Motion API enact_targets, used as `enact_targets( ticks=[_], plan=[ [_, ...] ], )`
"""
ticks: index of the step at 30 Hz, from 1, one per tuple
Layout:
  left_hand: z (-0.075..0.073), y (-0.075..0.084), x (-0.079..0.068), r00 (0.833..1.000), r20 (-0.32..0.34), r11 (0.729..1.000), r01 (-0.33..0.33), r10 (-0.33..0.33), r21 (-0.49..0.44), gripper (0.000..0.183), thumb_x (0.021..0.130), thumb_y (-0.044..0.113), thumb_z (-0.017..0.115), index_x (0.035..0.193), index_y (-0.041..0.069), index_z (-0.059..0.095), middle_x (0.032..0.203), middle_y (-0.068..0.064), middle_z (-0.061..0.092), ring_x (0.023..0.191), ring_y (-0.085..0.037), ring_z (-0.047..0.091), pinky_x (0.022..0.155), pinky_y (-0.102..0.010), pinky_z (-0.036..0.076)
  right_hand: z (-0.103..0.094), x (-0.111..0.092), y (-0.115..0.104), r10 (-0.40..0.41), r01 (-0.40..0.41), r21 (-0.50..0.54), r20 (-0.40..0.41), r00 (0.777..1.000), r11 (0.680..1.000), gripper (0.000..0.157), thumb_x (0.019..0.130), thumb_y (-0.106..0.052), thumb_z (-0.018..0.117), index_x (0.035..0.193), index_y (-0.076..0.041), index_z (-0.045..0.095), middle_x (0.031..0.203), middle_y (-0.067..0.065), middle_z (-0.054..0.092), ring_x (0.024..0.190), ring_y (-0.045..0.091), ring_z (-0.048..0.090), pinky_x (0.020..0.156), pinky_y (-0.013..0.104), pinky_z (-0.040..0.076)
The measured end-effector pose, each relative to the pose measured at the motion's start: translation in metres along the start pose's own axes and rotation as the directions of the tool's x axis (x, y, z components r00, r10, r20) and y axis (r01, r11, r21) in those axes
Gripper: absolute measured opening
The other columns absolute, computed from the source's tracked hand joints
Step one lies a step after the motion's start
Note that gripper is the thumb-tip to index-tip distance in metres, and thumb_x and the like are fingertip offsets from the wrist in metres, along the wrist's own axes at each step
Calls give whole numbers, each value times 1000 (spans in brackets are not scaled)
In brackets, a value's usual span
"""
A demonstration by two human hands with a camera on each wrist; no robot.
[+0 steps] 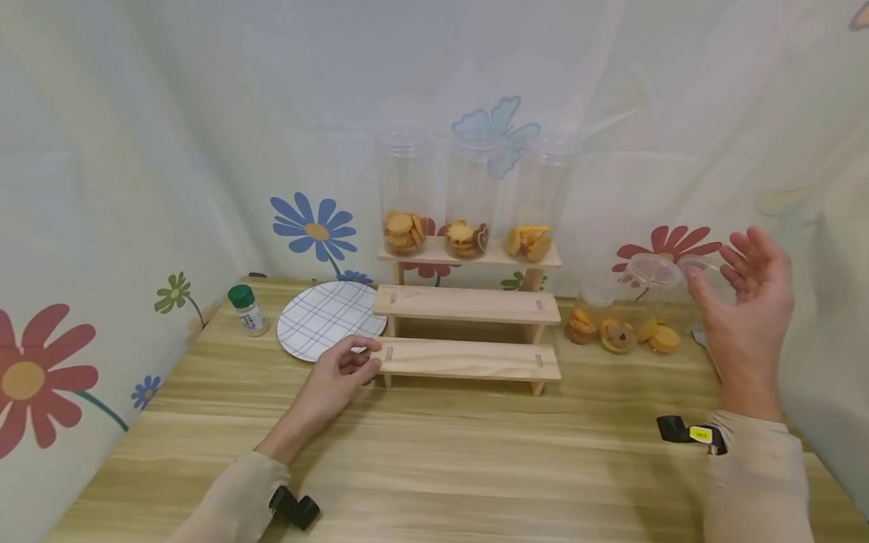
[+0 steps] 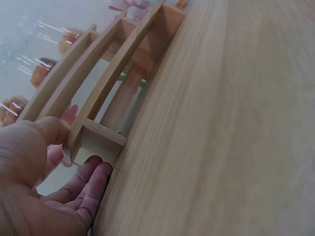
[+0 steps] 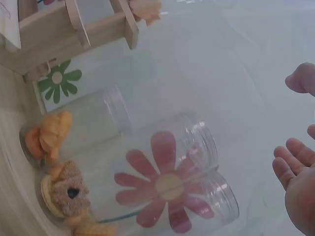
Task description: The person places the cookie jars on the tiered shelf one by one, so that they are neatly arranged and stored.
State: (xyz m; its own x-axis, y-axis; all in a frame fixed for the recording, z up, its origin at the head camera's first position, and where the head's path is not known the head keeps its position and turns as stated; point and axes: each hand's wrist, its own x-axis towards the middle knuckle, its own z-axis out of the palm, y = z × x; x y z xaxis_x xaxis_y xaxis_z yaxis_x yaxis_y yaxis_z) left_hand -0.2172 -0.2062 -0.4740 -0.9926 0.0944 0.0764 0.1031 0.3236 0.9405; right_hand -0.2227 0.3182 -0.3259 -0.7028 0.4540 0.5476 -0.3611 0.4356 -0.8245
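A three-step wooden display stand [image 1: 468, 358] stands mid-table. My left hand [image 1: 342, 369] holds the left end of its lowest step, the thumb at the board and the fingers by the end leg [image 2: 101, 140]. Three tall clear jars with cookies [image 1: 403, 234] stand on the top step; the two lower steps are bare. My right hand [image 1: 750, 302] is raised at the right with its fingers spread loosely, holding nothing. Nearest to it are clear jars with cookies [image 3: 98, 125] on the tabletop, standing close together, apart from the hand.
A white plate with blue lines [image 1: 326, 324] lies left of the stand, partly behind it. Beside the plate is a green-capped shaker bottle [image 1: 249, 311]. A fork [image 1: 706, 343] lies partly hidden by my right hand. Flower-printed cloth [image 1: 204, 151] hangs around the wooden table [image 1: 434, 460].
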Motion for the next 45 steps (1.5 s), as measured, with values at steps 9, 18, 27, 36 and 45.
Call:
enact_targets(
  ticks=[9, 18, 27, 36, 45],
  plan=[
    [0, 0, 0, 1000, 4, 1000, 0, 0, -2, 31, 108, 25, 77, 135, 13, 71, 112, -15, 76, 98, -25, 71, 79, -26, 55, -12, 3, 28, 153, -153, 40, 5, 988, 987, 79, 99, -5, 80, 167, -22, 43, 161, -2, 52, 151, 18, 49, 125, 20, 35],
    [0, -4, 0, 1000, 4, 1000, -15, 15, -7, 32, 108, 24, 77, 137, 12, 70, 113, -15, 76, 100, -26, 72, 78, -26, 55, -14, 5, 56, 110, -110, -46, -11, 994, 993, 79, 102, -11, 79, 170, -22, 39, 171, 5, 46, 156, 17, 45, 129, 24, 31],
    [-1, -1, 0, 1000, 2, 1000, -5, 5, -1, 30, 108, 26, 77, 135, 12, 71, 113, -16, 77, 98, -26, 72, 78, -26, 55, -18, 9, 69, 172, -173, -38, -32, 985, 984, 77, 104, -15, 79, 169, -27, 40, 171, 0, 46, 157, 16, 44, 130, 27, 31],
    [-1, -1, -1, 1000, 7, 1000, -3, 3, -2, 30, 109, 24, 76, 135, 11, 70, 113, -17, 76, 100, -25, 72, 80, -25, 55, -19, 4, 110, 297, -297, 6, 18, 955, 955, 83, 102, -10, 80, 171, -23, 36, 173, 5, 44, 157, 19, 43, 131, 30, 31],
    [0, -2, 0, 1000, 7, 1000, -13, 13, -11, 30, 109, 24, 76, 135, 11, 70, 113, -17, 76, 101, -23, 71, 83, -24, 56, -14, -3, 136, 375, -367, -87, 109, 920, 926, 86, 108, -23, 76, 177, -27, 24, 183, 0, 29, 169, 18, 27, 134, 32, 23]
  ],
)
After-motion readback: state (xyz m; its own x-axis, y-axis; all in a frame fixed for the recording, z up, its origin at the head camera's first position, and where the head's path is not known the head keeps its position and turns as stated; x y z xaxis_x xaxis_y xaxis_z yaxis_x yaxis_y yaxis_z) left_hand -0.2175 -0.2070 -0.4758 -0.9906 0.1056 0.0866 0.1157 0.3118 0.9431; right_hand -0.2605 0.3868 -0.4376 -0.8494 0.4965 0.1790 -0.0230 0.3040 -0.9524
